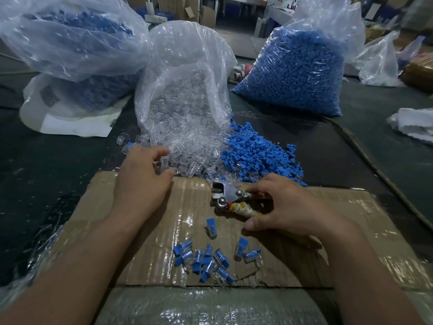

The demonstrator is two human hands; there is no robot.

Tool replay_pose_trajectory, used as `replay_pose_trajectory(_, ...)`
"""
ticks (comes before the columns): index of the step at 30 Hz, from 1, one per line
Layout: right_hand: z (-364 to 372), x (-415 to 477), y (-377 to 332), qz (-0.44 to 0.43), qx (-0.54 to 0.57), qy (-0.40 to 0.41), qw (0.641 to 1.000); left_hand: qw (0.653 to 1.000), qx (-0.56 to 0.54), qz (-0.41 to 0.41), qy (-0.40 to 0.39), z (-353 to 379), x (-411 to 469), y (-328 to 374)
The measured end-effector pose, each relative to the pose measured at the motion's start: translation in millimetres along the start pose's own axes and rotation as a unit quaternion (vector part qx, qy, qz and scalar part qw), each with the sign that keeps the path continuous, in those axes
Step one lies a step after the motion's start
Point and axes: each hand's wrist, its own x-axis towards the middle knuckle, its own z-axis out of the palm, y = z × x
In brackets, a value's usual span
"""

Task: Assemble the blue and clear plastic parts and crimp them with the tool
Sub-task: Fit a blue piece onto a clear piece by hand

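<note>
A metal crimping tool with cloth-wrapped handles lies on the taped cardboard sheet. My right hand curls round its handles, thumb on the near side. My left hand reaches into the spilled clear plastic parts, fingers bent around one of them. Loose blue parts are heaped to the right of the clear ones. Several assembled blue-and-clear pieces lie in a cluster on the cardboard in front of me.
An open bag of clear parts stands behind the heap. A full bag of blue parts is at the back right, another bag at the back left. A cord runs along the dark table on the right.
</note>
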Motion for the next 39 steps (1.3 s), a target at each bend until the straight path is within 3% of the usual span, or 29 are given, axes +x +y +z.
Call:
replay_pose_trajectory(4, -2, 0, -1, 0.007, 0.007, -0.004, 1.000, 0.993, 0.090, 0.034, -0.062, 7, 0, -3)
replay_pose_trajectory(7, -2, 0, -1, 0.012, 0.006, -0.006, 1.000, 0.990, 0.110, 0.059, -0.066, 9, 0, -4)
replay_pose_trajectory(15, 0, 1, 0, 0.011, 0.011, -0.003, 1.000, 0.996, 0.038, 0.068, -0.044, 10, -3, 0)
replay_pose_trajectory(20, 1, 2, 2, 0.002, 0.009, 0.002, 1.000, 0.989, 0.076, 0.073, -0.100, 11, -4, -1)
replay_pose_trajectory(39, 1, 3, 3, -0.002, 0.074, 0.030, 0.997, 0.989, 0.049, 0.107, -0.087, 10, -7, 6)
